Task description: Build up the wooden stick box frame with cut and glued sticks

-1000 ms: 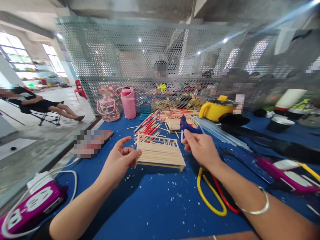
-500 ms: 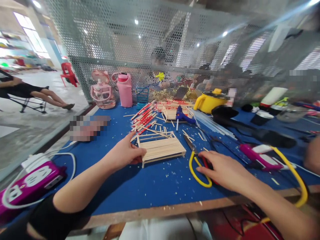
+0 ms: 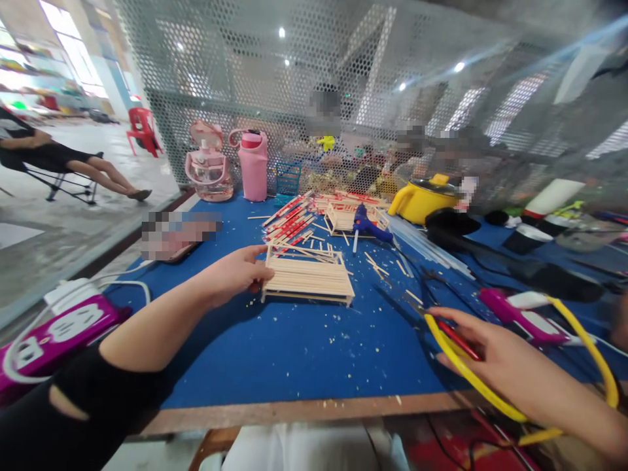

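The left hand (image 3: 235,275) has its fingers (image 3: 258,250) curled loosely around the left end of the stick frame (image 3: 309,278), thumb under, index on top. The frame lies flat on the blue table (image 3: 294,353), mid-scene. Near right, the right hand (image 3: 495,363) grips the yellow-and-red handles of the scissors (image 3: 441,327), blades pointing far-left, off the table edge.
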Demonstrator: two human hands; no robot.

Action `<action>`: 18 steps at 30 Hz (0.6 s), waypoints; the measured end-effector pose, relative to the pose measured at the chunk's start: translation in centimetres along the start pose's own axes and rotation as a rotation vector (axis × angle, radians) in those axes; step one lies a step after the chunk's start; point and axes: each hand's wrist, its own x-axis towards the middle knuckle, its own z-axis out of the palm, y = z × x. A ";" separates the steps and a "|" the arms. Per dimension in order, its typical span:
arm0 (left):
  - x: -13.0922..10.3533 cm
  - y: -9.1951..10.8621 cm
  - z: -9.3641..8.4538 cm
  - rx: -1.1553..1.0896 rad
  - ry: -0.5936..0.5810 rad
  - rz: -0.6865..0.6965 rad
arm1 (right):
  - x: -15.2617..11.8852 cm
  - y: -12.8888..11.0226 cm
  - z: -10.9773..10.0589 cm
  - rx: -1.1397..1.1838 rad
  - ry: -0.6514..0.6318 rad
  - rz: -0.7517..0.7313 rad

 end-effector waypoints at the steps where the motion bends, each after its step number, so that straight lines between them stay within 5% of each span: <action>1: 0.0 0.1 0.0 -0.024 -0.036 0.003 | -0.2 0.2 -0.1 -0.017 -0.023 -0.032; 9: -0.5 -0.1 0.2 0.054 -0.141 -0.024 | 0.2 -1.3 0.9 -0.250 0.125 -0.555; 18: -0.8 0.2 0.5 0.132 -0.165 -0.048 | 2.7 -2.7 -0.3 -0.197 0.007 -0.631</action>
